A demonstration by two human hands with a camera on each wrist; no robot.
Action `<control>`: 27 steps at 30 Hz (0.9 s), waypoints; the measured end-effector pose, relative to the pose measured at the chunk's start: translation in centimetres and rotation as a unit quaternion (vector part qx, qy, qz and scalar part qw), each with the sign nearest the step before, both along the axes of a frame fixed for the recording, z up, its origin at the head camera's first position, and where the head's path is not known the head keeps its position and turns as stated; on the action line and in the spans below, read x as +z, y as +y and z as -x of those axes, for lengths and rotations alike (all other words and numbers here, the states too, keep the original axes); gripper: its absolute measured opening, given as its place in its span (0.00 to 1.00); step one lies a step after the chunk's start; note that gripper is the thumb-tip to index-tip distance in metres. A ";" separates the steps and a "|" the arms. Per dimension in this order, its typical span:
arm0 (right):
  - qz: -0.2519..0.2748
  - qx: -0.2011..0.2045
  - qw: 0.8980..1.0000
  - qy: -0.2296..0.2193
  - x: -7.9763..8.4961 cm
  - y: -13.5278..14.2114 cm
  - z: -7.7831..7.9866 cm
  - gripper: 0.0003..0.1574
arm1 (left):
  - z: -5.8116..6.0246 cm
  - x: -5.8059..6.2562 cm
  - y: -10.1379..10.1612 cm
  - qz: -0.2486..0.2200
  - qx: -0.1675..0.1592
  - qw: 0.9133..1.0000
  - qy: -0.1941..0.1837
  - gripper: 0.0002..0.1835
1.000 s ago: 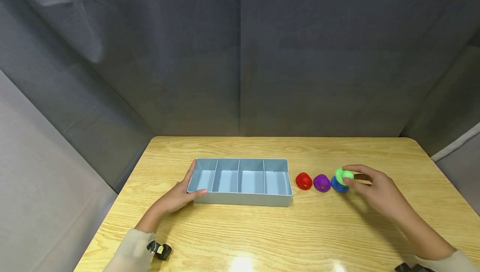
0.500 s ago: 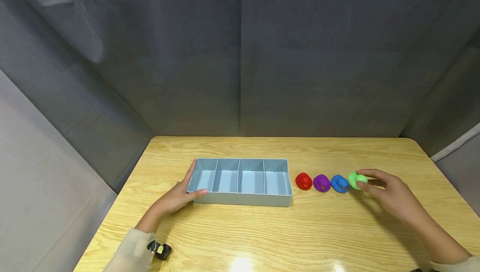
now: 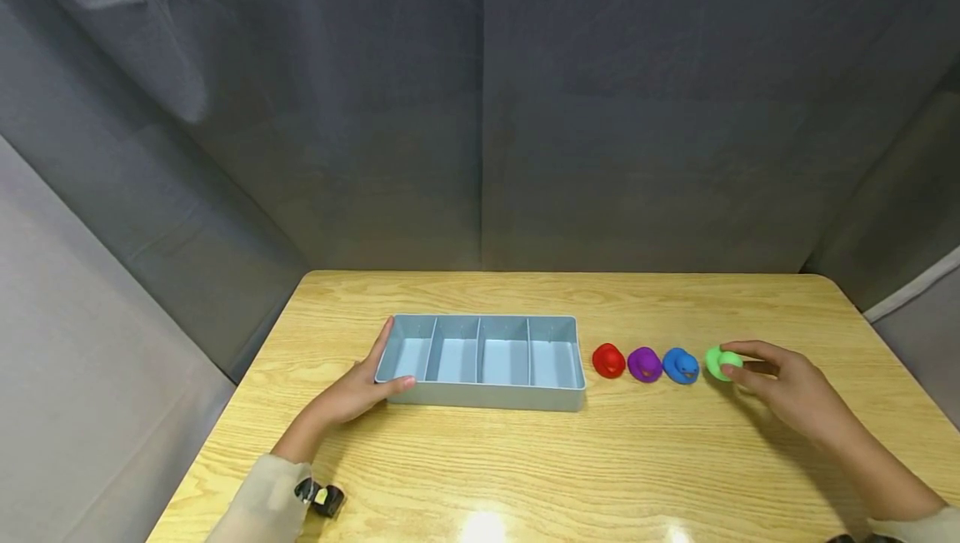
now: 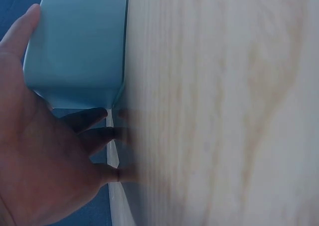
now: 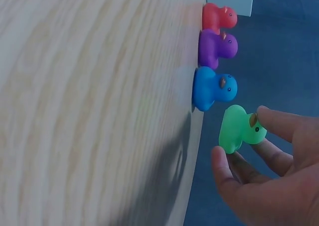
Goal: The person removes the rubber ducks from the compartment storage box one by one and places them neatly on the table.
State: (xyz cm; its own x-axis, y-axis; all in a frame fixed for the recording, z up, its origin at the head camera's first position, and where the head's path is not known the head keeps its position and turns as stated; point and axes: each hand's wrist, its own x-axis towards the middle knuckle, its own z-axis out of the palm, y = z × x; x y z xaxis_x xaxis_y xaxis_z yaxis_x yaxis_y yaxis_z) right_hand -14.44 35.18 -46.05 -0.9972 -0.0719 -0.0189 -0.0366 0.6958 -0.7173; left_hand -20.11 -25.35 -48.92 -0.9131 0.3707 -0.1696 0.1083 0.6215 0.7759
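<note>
In the head view my left hand (image 3: 352,389) holds the left end of a light blue divided tray (image 3: 487,396), thumb at the front rim and index finger along the end. The left wrist view shows the tray's outer wall (image 4: 77,41) against that hand. My right hand (image 3: 787,385) pinches a light green rubber duck (image 5: 234,131) between thumb and fingertips, slightly raised over the table. Left of it, a blue rubber duck (image 3: 681,366), a purple duck (image 3: 644,365) and a red duck (image 3: 608,361) sit upright in a row, reaching toward the tray's right end.
The tray has several compartments side by side, with nothing in them. All of this lies on a light wood-grain table (image 3: 480,460). Dark grey fabric (image 3: 600,110) hangs behind its back edge, and paler panels stand at the sides.
My right hand has carried the green duck rightward and down, from over the blue duck to its right side. The blue duck is now fully uncovered. My left hand and the tray stay put.
</note>
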 end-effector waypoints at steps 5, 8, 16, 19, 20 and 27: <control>0.000 -0.003 1.000 -0.009 -0.3 0.1 0.2 0.32 | 0.0 0.0 0.0 0.002 -0.001 1.000 0.000 0.57; 0.002 -0.003 1.000 -0.012 -0.5 0.3 0.4 0.33 | 0.1 0.0 0.0 0.004 0.000 1.000 0.001 0.57; 0.000 0.000 1.000 -0.016 -1.2 0.7 0.8 0.34 | -0.1 0.0 0.1 0.003 0.008 1.000 -0.005 0.56; 0.007 0.001 1.000 -0.023 -1.3 0.7 0.7 0.35 | -0.1 0.1 0.1 0.002 0.009 1.000 -0.007 0.56; 0.008 0.002 1.000 -0.024 -1.4 0.7 0.7 0.35 | -0.2 0.1 0.1 0.001 0.010 1.000 -0.007 0.56; -0.002 0.012 1.000 -0.024 -1.8 0.8 0.9 0.34 | -0.2 0.1 0.1 0.001 0.009 1.000 -0.007 0.57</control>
